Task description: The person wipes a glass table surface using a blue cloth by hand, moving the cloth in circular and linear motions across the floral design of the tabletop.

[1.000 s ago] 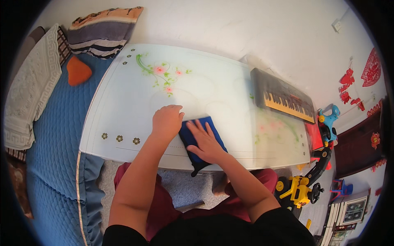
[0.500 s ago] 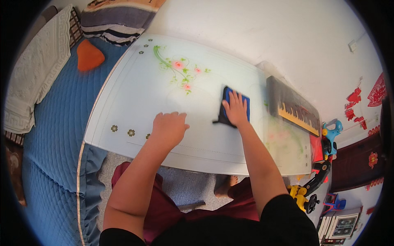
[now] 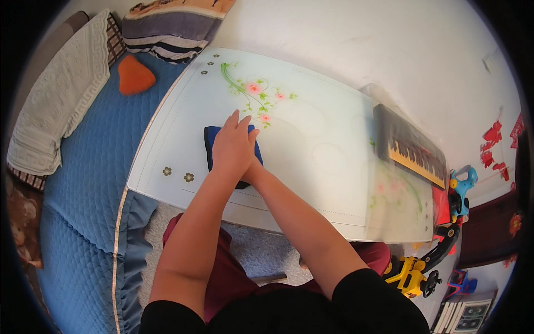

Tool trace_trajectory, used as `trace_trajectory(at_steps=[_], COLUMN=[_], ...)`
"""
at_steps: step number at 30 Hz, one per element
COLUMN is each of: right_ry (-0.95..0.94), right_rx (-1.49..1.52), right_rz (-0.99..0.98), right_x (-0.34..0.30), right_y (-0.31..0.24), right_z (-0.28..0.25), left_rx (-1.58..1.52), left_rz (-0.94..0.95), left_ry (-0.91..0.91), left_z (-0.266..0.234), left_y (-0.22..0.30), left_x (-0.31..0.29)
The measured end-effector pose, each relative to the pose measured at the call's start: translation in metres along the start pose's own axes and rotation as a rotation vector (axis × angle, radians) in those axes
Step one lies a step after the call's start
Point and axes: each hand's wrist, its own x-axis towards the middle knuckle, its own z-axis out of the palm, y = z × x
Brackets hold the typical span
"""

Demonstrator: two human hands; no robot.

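On the left half of the white table lies a folded cloth [image 3: 212,139], blue with a black border, flat against the surface. My left hand [image 3: 232,147] is laid across my right hand above the cloth, its fingers stretched toward the far side. Only the wrist and lower edge of my right hand [image 3: 253,171] show; its fingers are mostly hidden under the left hand. The cloth's middle is covered by the hands, with blue and black parts showing on both sides. Just beyond the fingertips is a printed pink flower [image 3: 265,117] on the tabletop.
The glossy table [image 3: 311,183] has a wall along its far side. A keyboard [image 3: 410,146] under a cover stands at its right end. A bed or couch with a blue quilted cover [image 3: 83,189] runs along the left, holding an orange cushion [image 3: 135,75]. Yellow toy vehicle [image 3: 410,275] at lower right.
My right hand and the cloth have slid left across the table. My left hand has gone from a loosely curled pose beside the cloth to lying over the right hand.
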Motion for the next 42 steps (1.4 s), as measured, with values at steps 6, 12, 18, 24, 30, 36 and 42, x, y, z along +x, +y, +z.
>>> trace_trajectory(at_steps=[6, 12, 18, 24, 30, 36, 42], right_ry=[0.486, 0.241, 0.231, 0.217, 0.191, 0.186, 0.222], right_rx=[-0.285, -0.45, -0.472, -0.479, -0.501, -0.489, -0.524], right_rz=[0.118, 0.428, 0.45, 0.405, 0.394, 0.39, 0.374], right_x=[-0.086, -0.141, -0.139, -0.143, -0.142, -0.143, -0.141], right_y=[0.062, 0.099, 0.093, 0.091, 0.09, 0.091, 0.096], right_z=[-0.071, -0.097, -0.098, -0.098, -0.102, -0.101, -0.101], left_rx=[0.277, 0.487, 0.534, 0.605, 0.628, 0.635, 0.646], left_rz=[0.107, -0.005, 0.043, -0.039, -0.117, -0.119, -0.052], left_ry=[0.014, -0.248, -0.241, -0.236, -0.207, -0.214, -0.253], left_z=[0.044, 0.059, 0.061, 0.075, 0.099, 0.096, 0.074], left_y=[-0.009, -0.005, -0.042, -0.071, -0.08, -0.078, -0.073], left_x=[-0.013, -0.034, 0.012, 0.102, 0.169, 0.175, 0.114])
